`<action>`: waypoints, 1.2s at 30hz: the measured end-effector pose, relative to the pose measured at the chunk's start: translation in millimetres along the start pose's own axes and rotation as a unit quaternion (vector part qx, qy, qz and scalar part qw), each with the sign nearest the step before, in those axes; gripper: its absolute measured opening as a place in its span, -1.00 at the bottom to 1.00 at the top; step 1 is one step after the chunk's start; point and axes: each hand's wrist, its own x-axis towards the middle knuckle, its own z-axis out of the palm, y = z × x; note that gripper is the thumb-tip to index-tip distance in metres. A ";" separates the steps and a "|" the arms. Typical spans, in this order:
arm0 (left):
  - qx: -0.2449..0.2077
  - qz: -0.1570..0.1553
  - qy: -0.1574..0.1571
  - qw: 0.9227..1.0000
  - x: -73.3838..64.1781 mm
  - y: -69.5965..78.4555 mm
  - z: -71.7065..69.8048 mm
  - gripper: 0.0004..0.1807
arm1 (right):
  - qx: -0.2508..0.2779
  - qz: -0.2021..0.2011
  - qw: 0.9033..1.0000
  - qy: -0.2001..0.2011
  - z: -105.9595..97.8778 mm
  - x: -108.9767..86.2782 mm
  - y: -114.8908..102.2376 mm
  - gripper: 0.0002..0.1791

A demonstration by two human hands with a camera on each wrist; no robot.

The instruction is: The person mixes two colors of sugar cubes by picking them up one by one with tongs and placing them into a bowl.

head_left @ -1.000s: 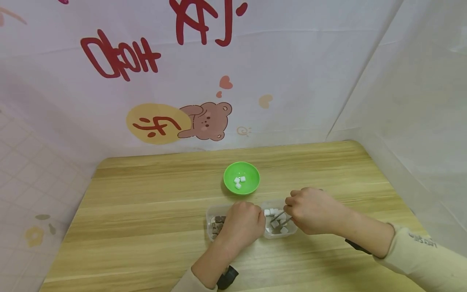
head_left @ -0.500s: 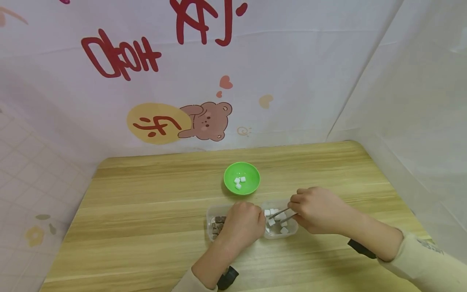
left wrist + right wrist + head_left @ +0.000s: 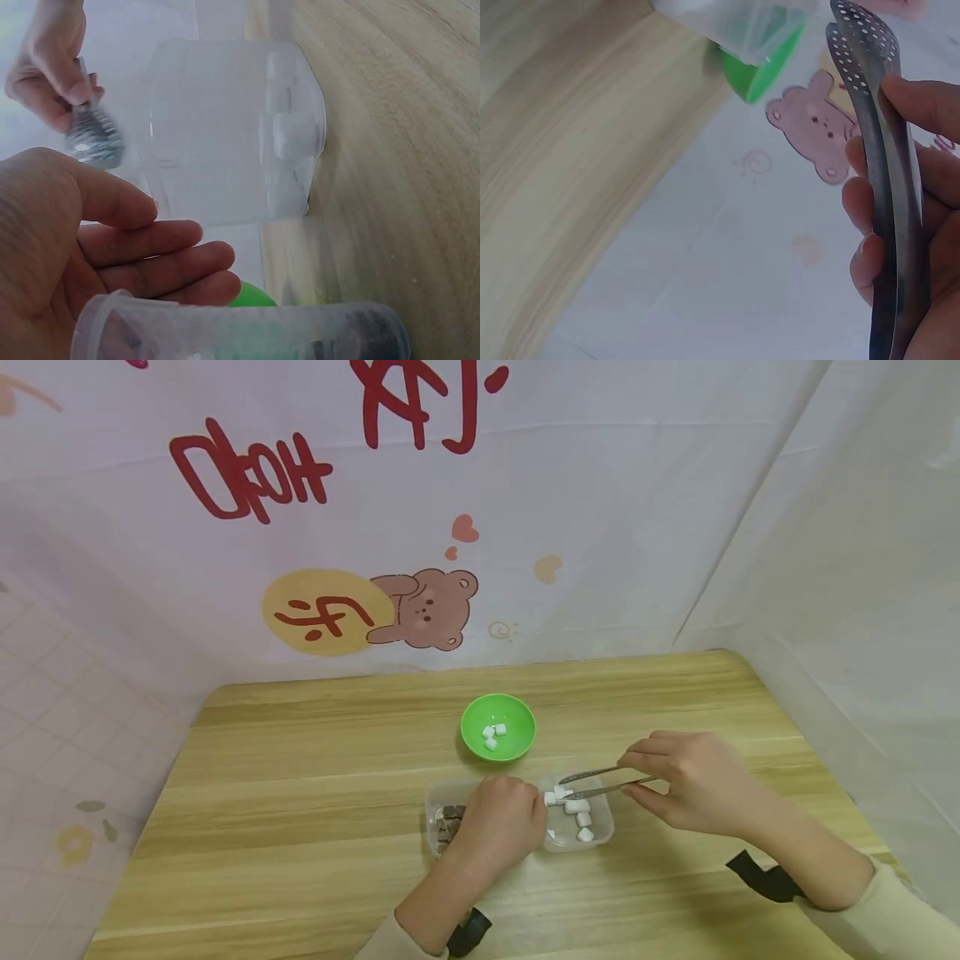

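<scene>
My right hand (image 3: pixel 693 785) holds metal tongs (image 3: pixel 896 187) with perforated ends; in the head view their arms stand apart over the back of a clear box (image 3: pixel 581 846) of white marshmallow-like cubes. In the head view I cannot tell whether a cube sits between the tips; the right wrist view shows none there. My left hand (image 3: pixel 498 818) hovers where two boxes meet, its fingers (image 3: pixel 165 270) loosely bent with nothing visible in them. They are close to the rim of a second clear box (image 3: pixel 247 330) with brown cubes (image 3: pixel 453 812), which the hand partly covers.
Behind the boxes stands a green bowl (image 3: pixel 517 739) with 3 white cubes in it. The wooden table (image 3: pixel 300 827) reaches back to a white printed cloth wall (image 3: pixel 615 510), with more cloth along both sides.
The tongs, which were among the white cubes, have risen and shifted toward the box's back, their arms spread. My right hand has moved right and back. The left hand has stayed in place.
</scene>
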 end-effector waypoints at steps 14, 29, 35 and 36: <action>0.006 0.010 0.009 1.000 -0.8 -4.2 -1.5 -0.49 | 0.002 0.049 0.992 0.119 17.0 27.4 9.8 -0.44; 0.029 0.026 0.000 0.999 0.0 -5.6 -7.1 -0.52 | 0.041 0.151 0.985 0.077 64.8 38.2 19.0 -0.71; 0.019 0.020 -0.007 1.000 0.4 -4.6 -7.2 -0.53 | 0.044 0.161 0.983 0.074 59.9 33.4 18.7 -0.68; 0.019 0.019 -0.006 1.000 0.6 -4.3 -6.5 -0.53 | 0.043 0.163 0.983 0.074 58.0 32.0 18.5 -0.68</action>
